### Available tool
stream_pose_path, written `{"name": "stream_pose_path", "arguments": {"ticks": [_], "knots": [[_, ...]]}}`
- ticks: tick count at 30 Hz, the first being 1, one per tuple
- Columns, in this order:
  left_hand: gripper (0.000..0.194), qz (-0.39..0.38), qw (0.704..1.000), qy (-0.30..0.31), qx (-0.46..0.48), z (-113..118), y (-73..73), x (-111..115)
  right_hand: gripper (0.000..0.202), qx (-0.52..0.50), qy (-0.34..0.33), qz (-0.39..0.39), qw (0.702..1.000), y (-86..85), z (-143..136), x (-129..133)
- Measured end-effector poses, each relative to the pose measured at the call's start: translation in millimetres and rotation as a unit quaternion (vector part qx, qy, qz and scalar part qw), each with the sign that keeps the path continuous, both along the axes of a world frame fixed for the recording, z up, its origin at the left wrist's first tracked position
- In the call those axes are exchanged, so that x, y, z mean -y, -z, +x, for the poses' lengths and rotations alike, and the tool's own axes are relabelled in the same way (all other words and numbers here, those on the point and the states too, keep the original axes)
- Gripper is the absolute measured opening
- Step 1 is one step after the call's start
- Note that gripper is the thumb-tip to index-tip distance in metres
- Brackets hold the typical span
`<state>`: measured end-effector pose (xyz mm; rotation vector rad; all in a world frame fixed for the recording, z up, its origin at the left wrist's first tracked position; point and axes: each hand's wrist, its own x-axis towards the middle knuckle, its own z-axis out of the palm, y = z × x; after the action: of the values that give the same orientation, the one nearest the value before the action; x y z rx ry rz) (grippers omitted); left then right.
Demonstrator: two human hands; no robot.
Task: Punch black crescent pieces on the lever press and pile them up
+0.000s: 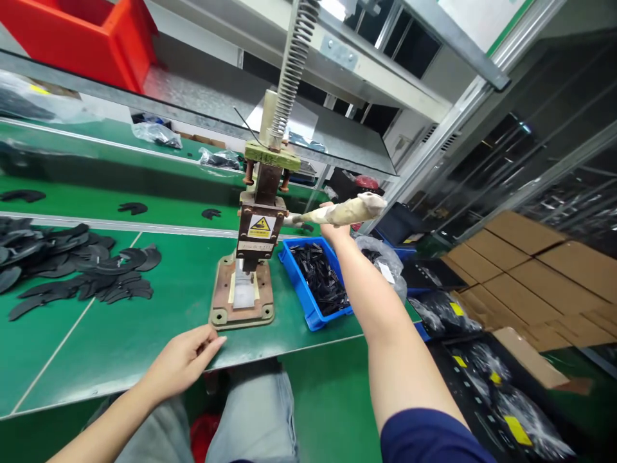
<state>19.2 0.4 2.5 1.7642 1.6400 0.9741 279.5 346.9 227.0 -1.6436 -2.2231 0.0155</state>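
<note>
A hand press [260, 218] with a tall spring and a yellow warning label stands on the green table. Its wrapped lever handle [351, 211] sticks out to the right. My right hand [330, 222] is behind that handle, mostly hidden by it, so its fingers are hard to make out. My left hand [187, 359] rests at the table's front edge, fingers curled, beside the press base [267, 312]; whether it holds anything small cannot be seen. A pale metal plate [243, 290] lies under the press head.
Right of the press stands a blue bin [314, 316] of small black parts. Black curved pieces [103, 270] are heaped on the left, others lie on a green strip behind. A red bin [116, 48] sits on the shelf. Cardboard boxes [530, 270] are at the right.
</note>
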Motion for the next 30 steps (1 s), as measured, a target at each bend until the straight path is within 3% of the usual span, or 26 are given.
{"name": "stream_pose_path", "arguments": {"ticks": [4, 7, 10, 12, 14, 16, 19, 23, 30], "knots": [[0.046, 0.005, 1.000, -0.004, 0.008, -4, 2.5, -2, 0.038, 0.061, 0.006, -0.016, 0.998, 25.3, 18, 11], [0.050, 0.017, 1.000, -0.003, 0.015, -6, 3.7, -3, 0.033, 0.116, -0.020, -0.076, 0.990, 49.7, 39, 33], [0.050, 0.019, 1.000, -0.003, 0.018, -6, 2.5, -4, 0.035, 0.177, -0.045, -0.167, 0.969, 69.8, 62, 57], [0.050, 0.019, 1.000, -0.006, 0.012, -5, 1.5, -4, 0.049, 0.213, -0.056, -0.221, 0.950, 80.3, 75, 71], [0.052, 0.021, 1.000, -0.012, -0.001, -3, 1.3, -3, 0.060, 0.237, -0.063, -0.254, 0.936, 89.2, 82, 83], [0.052, 0.022, 1.000, -0.016, -0.016, -2, 1.3, -3, 0.055, 0.247, -0.069, -0.268, 0.929, 96.6, 85, 92], [0.053, 0.020, 0.999, -0.019, -0.035, 0, 0.0, -2, 0.042, 0.232, -0.075, -0.264, 0.933, 104.9, 84, 100], [0.055, 0.020, 0.998, -0.032, -0.041, 2, -3.6, -1, 0.041, 0.176, -0.072, -0.232, 0.954, 110.3, 85, 106], [0.057, 0.015, 0.998, -0.045, -0.035, 5, -8.3, 0, 0.034, 0.008, -0.052, -0.142, 0.988, 103.8, 105, 116]]}}
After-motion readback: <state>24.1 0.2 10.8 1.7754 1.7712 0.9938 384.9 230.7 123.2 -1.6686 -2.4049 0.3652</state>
